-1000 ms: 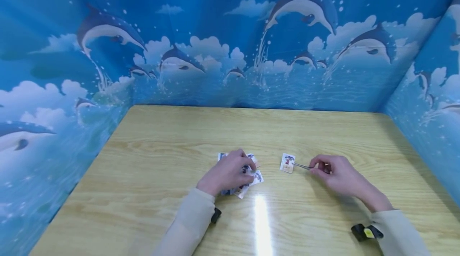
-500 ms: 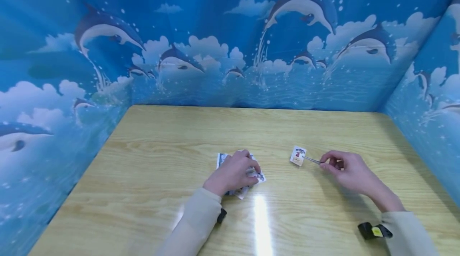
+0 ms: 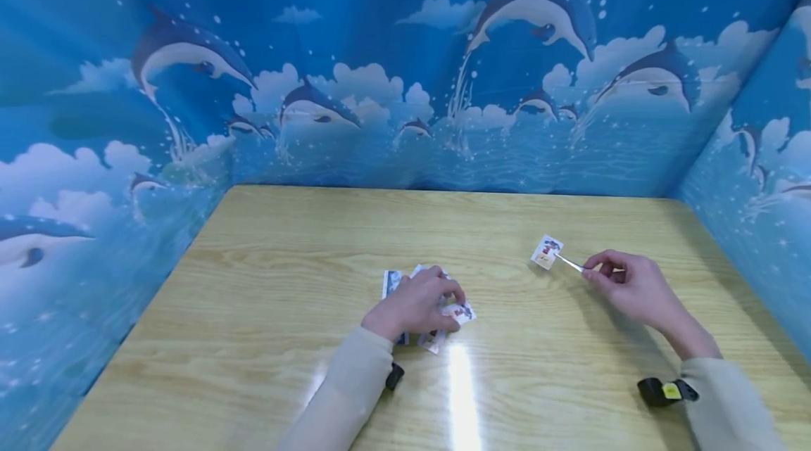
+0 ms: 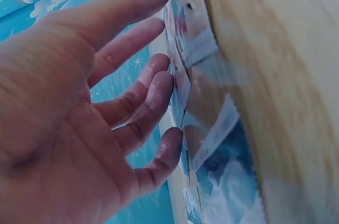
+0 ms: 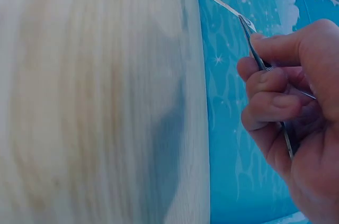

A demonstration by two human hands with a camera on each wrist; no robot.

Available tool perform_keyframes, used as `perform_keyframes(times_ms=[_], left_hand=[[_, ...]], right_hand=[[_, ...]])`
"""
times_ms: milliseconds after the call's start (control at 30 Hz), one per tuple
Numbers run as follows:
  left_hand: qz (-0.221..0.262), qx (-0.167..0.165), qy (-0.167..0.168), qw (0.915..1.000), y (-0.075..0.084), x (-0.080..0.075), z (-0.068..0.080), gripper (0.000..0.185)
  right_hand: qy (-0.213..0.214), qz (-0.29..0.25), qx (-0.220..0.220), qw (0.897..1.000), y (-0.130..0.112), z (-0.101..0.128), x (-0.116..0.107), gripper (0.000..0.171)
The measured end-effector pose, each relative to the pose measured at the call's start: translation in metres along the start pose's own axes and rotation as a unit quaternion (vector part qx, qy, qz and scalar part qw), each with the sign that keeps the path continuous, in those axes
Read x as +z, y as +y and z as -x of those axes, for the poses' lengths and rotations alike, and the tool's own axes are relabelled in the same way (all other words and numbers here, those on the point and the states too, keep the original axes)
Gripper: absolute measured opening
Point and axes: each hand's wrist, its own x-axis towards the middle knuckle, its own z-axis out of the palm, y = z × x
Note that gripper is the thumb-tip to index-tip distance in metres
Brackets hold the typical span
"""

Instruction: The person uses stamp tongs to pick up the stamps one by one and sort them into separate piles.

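A person's left hand presses flat, fingers straight, on a small pile of stickers lying near the middle of the wooden surface, toward its near edge. At the pile's two o'clock, well apart from it, the right hand curls its fingers around slim metal tweezers, whose tips pinch a single sticker tilted and lifted clear of the surface. Beige sleeves cover both forearms, each with a dark wrist strap. A blue backdrop printed with leaping dolphins and clouds walls the surface at nine, twelve and three o'clock.
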Motion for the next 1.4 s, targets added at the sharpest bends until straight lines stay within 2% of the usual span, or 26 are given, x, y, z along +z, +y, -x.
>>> perform_keyframes(times_ms=[200, 500, 767, 1033, 1400], left_hand=[[-0.003, -0.006, 0.000, 1.0000, -0.001, 0.001, -0.001, 0.040], [-0.004, -0.007, -0.006, 0.9999, -0.001, 0.001, -0.001, 0.038], [0.009, -0.009, -0.009, 0.9999, -0.003, -0.001, -0.001, 0.038], [0.014, -0.015, -0.012, 0.9997, -0.002, 0.000, -0.002, 0.037], [0.004, -0.007, -0.015, 0.9999, -0.003, 0.001, -0.004, 0.036]], right_hand=[[0.006, -0.002, 0.020, 1.000, 0.008, -0.007, -0.004, 0.010], [0.007, 0.020, 0.048, 0.999, 0.018, -0.015, -0.002, 0.017], [0.016, 0.032, 0.038, 0.999, 0.026, -0.028, -0.002, 0.019], [0.018, 0.027, 0.055, 0.998, 0.031, -0.037, -0.004, 0.021], [0.035, 0.043, 0.055, 0.997, 0.036, -0.046, -0.006, 0.020]])
